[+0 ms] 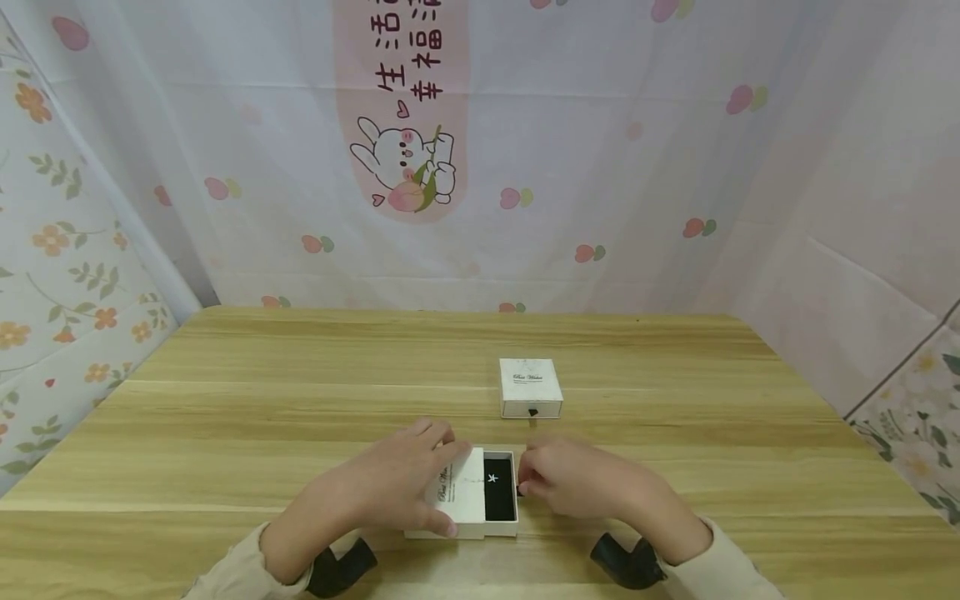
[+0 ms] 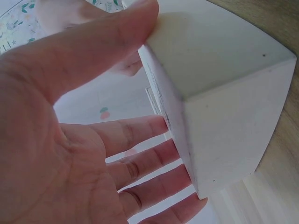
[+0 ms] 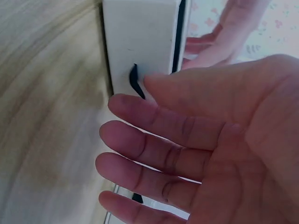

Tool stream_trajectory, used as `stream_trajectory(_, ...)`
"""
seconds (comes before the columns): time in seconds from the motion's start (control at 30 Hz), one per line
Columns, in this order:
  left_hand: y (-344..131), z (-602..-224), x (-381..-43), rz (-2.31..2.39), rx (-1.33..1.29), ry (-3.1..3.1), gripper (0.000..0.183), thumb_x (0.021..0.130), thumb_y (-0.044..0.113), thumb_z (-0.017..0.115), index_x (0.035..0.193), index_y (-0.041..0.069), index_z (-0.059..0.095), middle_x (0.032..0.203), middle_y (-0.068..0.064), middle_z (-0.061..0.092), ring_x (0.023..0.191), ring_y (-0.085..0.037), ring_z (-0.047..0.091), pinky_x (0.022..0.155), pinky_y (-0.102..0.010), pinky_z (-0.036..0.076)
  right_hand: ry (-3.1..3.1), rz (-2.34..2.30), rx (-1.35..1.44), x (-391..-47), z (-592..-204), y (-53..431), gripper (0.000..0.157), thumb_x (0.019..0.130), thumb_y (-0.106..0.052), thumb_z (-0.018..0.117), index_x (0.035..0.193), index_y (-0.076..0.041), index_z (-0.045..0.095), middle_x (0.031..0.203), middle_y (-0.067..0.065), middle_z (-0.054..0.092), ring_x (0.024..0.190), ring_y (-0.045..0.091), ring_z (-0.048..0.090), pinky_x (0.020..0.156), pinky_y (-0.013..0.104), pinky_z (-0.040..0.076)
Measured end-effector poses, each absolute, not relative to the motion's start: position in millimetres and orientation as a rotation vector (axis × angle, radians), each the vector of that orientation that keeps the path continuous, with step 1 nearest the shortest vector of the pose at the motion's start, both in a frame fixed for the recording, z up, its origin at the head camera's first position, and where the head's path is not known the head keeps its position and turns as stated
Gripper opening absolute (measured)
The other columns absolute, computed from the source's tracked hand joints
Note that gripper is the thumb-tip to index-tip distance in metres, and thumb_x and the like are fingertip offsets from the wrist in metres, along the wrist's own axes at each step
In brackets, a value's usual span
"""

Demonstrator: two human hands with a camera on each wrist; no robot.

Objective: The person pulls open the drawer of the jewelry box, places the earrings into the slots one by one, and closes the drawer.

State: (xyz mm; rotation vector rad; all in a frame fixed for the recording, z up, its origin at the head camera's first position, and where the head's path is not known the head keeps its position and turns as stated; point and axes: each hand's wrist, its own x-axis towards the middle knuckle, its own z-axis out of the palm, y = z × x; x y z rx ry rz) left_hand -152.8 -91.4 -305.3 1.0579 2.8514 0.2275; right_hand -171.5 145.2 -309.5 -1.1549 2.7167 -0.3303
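A white drawer-style gift box (image 1: 468,492) with "Best Wishes" lettering lies on the table. Its drawer (image 1: 501,529) is slid partly out to the right, showing a black insert (image 1: 498,504) with a small silver star-shaped piece (image 1: 492,478) on it. My left hand (image 1: 393,479) grips the outer sleeve, thumb on the near side and fingers over the top; the left wrist view shows the sleeve's closed white faces (image 2: 233,107). Between thumb and index finger, my right hand (image 1: 573,479) pinches the black ribbon pull (image 3: 134,81) on the drawer's front; its other fingers extend below.
Behind the hands stands a second white box (image 1: 531,383), closed, with a black ribbon tab (image 1: 533,412) at its front. The wooden table (image 1: 225,408) reaches back to a printed curtain (image 1: 570,167). Black wrist mounts (image 1: 341,567) show at both sleeves.
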Motion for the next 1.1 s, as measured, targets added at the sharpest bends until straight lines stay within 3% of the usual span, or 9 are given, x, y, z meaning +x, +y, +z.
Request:
stream_trajectory(0.57,-92,-305,-152,0.264,1.043,2.844,0.079,0.069,0.048,0.076,0.132,0.009,0.05,0.114,0.001,0.049,0.099,-0.013,0.041,0.086,-0.03,0.043,2.708,-0.354,-1.15,-170,-317,139,0.018,0.089,-0.01,0.056,0.072,-0.015,0.056,0.071,-0.01,0.047,0.065,0.002,0.041,0.061,0.02,0.04)
stream_trajectory(1.1,-91,-305,-153,0.255,1.048,2.843,0.078,0.069,0.048,0.076,0.132,0.009,0.05,0.116,0.001,0.049,0.102,-0.014,0.042,0.089,-0.031,0.043,2.761,-0.298,-1.194,-169,-320,133,0.014,0.089,-0.014,0.057,0.074,-0.014,0.057,0.071,-0.009,0.049,0.066,0.004,0.042,0.061,0.021,0.041)
